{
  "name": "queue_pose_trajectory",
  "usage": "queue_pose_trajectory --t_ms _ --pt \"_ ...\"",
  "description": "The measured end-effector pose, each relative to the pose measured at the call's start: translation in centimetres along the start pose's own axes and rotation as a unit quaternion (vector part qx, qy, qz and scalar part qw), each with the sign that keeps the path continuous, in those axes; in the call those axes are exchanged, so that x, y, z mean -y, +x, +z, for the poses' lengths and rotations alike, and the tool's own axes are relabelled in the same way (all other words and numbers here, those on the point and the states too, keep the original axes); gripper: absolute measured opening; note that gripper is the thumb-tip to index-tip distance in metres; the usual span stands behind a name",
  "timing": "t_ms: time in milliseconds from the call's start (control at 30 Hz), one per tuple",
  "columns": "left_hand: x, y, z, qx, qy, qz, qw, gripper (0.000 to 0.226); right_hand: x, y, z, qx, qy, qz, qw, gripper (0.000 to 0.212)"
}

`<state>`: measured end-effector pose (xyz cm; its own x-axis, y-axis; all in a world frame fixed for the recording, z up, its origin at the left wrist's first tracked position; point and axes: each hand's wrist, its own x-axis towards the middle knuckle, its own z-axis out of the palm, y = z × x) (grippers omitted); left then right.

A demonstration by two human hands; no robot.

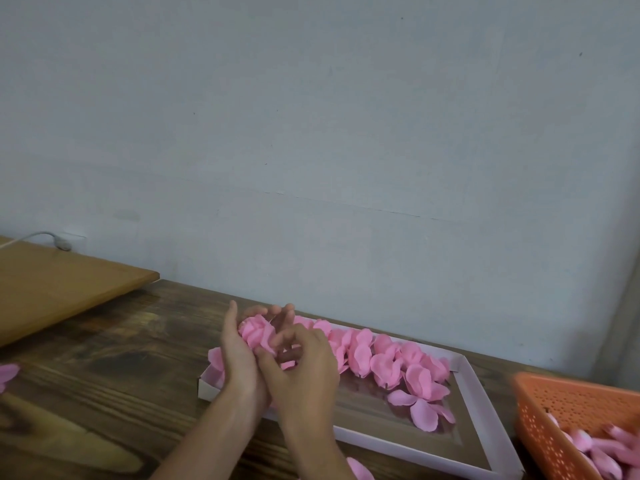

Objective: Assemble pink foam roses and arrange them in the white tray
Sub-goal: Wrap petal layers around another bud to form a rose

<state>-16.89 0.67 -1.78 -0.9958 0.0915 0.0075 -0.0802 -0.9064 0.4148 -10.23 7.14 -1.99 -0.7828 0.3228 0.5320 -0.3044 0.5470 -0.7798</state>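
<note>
A white tray (474, 403) lies on the wooden table, with several pink foam roses (388, 358) lined along its far side. Both hands meet over the tray's left end around one pink rose (255, 332). My left hand (239, 358) cups it from the left with fingers upright. My right hand (301, 362) presses against it from the right and front, fingers curled on its petals. Loose pink petals (420, 408) lie inside the tray near its right end.
An orange perforated basket (568, 410) with pink pieces stands at the right edge. A light wooden board (59, 285) lies at the back left, with a white cable (52, 237) behind it. Stray petals lie at the left edge (7, 372) and by my right forearm (360, 469).
</note>
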Motion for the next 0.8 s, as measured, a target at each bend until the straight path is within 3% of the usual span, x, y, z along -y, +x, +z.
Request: queue_pose_trajectory --t_ms 267,600,800 --pt "0.23 0.62 -0.14 -0.04 -0.006 0.009 0.999 0.054 -0.46 -0.3 -0.15 -0.016 -0.036 -0.083 0.996 0.017" --pt "0.08 0.52 -0.21 -0.043 0.008 0.004 0.999 0.051 -0.83 0.07 -0.38 0.023 -0.069 -0.115 0.991 0.019" --pt "-0.16 0.56 -0.48 -0.034 0.04 -0.001 0.999 0.07 -0.74 -0.13 -0.35 0.02 -0.079 -0.137 0.987 0.021"
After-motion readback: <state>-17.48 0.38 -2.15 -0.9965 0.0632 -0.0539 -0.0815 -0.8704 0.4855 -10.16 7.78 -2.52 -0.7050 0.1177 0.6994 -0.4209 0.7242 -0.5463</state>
